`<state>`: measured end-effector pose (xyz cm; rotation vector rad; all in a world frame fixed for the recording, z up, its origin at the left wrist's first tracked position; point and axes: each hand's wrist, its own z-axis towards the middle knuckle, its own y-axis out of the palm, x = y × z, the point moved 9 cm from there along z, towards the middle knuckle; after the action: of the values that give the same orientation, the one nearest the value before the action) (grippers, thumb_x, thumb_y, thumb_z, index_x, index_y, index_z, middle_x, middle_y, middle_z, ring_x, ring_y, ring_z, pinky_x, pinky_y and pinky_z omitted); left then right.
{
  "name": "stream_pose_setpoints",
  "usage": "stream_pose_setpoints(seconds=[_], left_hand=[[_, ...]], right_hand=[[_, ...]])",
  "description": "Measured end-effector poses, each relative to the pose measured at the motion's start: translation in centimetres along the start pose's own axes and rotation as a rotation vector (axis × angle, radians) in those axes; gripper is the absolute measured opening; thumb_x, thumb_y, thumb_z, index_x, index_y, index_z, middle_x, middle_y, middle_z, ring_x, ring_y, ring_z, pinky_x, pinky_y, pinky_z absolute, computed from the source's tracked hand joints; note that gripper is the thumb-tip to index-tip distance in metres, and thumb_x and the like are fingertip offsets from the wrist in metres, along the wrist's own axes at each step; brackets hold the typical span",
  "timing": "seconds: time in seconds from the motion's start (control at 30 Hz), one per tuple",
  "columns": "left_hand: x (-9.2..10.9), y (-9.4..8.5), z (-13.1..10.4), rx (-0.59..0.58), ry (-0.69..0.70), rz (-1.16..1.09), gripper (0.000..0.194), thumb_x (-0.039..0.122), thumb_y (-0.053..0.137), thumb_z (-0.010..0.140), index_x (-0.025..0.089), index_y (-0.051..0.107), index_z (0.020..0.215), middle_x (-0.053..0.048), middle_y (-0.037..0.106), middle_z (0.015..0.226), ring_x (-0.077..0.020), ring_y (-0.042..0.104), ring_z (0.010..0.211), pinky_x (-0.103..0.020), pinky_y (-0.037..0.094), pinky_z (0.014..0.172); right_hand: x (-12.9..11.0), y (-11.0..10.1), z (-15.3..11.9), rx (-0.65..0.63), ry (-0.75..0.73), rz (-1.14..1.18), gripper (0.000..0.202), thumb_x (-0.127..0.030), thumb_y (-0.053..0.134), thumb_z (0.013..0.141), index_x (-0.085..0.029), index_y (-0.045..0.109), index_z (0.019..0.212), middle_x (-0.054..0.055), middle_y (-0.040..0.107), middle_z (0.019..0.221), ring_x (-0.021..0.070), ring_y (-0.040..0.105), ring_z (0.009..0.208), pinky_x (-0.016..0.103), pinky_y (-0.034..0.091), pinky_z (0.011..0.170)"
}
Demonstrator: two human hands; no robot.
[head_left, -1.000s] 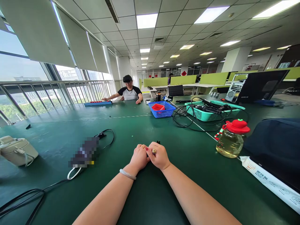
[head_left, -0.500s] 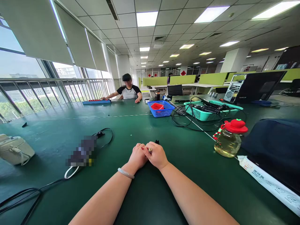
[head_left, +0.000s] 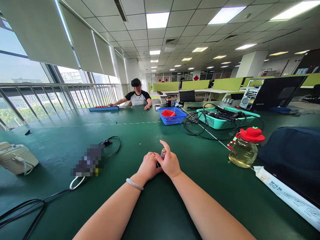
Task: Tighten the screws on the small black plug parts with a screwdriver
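My left hand [head_left: 147,166], with a pale bangle on its wrist, is closed and touches my right hand [head_left: 171,165] above the green table [head_left: 120,213]. My right hand's fingers are wrapped round a small tube [head_left: 163,153] with a shiny, gold-rimmed end, while the index finger points up and forward. Between the two hands shows a bit of a small black piece [head_left: 158,164]. Most of it is covered by the fingers, so its kind cannot be made out.
Left lie a blurred-out device [head_left: 88,160] with cables and a cream case [head_left: 16,158]. Ahead are a blue basket [head_left: 172,119] and a teal basket [head_left: 220,123] of cables. A red-lidded jar [head_left: 245,151] and dark bag [head_left: 292,153] stand right. Another person [head_left: 140,98] sits across.
My right index finger has lifted off and now points up. The tube's end shows higher between the fingers. A black bit beyond my right hand has gone from sight; one shows between the hands.
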<state>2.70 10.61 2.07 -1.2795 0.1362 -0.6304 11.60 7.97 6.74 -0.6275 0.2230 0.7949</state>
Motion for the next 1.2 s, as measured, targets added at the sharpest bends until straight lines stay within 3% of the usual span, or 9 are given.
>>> stream_pose_setpoints(seconds=[0.13,0.33,0.67,0.83,0.97,1.13,1.2], left_hand=[[0.5,-0.1,0.0,0.004,0.031,-0.026,0.025,0.030,0.074,0.073,0.018,0.067,0.094,-0.008,0.067,0.096,-0.0274,0.057,0.103,-0.043,0.046,0.093],[0.4,-0.2,0.0,0.024,0.023,-0.020,0.022,0.028,0.073,0.072,0.019,0.067,0.091,-0.007,0.069,0.091,-0.0268,0.059,0.099,-0.041,0.047,0.090],[0.4,0.0,0.1,0.045,0.040,-0.019,0.013,0.022,0.061,0.078,0.019,0.067,0.089,-0.008,0.071,0.090,-0.0266,0.061,0.100,-0.042,0.046,0.091],[0.8,-0.3,0.1,0.018,0.052,-0.040,0.015,0.028,0.066,0.077,0.019,0.068,0.090,-0.007,0.071,0.088,-0.0262,0.061,0.100,-0.041,0.046,0.090],[1.0,-0.6,0.1,0.002,0.062,-0.040,0.020,0.033,0.067,0.079,0.019,0.069,0.093,-0.007,0.071,0.091,-0.0259,0.060,0.101,-0.041,0.045,0.093],[0.9,-0.9,0.0,-0.004,0.043,-0.062,0.029,0.041,0.069,0.079,0.022,0.070,0.102,-0.006,0.072,0.096,-0.0259,0.058,0.106,-0.041,0.044,0.095],[0.8,-0.8,0.0,-0.011,0.038,-0.065,0.032,0.042,0.068,0.080,0.023,0.070,0.105,-0.006,0.072,0.100,-0.0259,0.057,0.108,-0.041,0.043,0.097]], right_hand=[[-0.7,-0.4,0.0,0.041,-0.107,-0.043,0.048,-0.037,0.044,0.098,-0.014,0.044,0.139,0.001,0.065,0.067,0.0156,0.059,0.051,0.026,0.048,0.056],[-1.9,-0.2,0.4,-0.058,-0.193,-0.052,0.031,-0.031,0.044,0.097,-0.019,0.060,0.120,0.003,0.069,0.073,0.0145,0.062,0.056,0.025,0.047,0.057],[-2.4,-0.5,0.7,-0.115,-0.154,0.125,0.035,-0.017,0.038,0.092,-0.020,0.058,0.121,0.005,0.074,0.097,0.0166,0.069,0.073,0.027,0.054,0.070],[-1.3,-0.3,0.8,-0.123,-0.070,0.142,0.038,-0.020,0.037,0.094,-0.022,0.053,0.128,0.005,0.074,0.096,0.0174,0.070,0.075,0.028,0.055,0.069],[-0.3,-1.2,0.8,-0.036,-0.027,0.189,0.041,-0.023,0.040,0.095,-0.020,0.047,0.135,0.005,0.072,0.088,0.0169,0.068,0.068,0.028,0.055,0.065],[2.3,-3.6,1.0,0.204,0.131,0.284,0.040,-0.027,0.037,0.097,-0.016,0.043,0.135,0.002,0.066,0.073,0.0155,0.063,0.060,0.029,0.053,0.064],[3.3,-3.7,0.9,0.213,0.175,0.277,0.039,-0.028,0.038,0.097,-0.016,0.044,0.134,0.002,0.065,0.072,0.0161,0.063,0.060,0.029,0.053,0.064]])
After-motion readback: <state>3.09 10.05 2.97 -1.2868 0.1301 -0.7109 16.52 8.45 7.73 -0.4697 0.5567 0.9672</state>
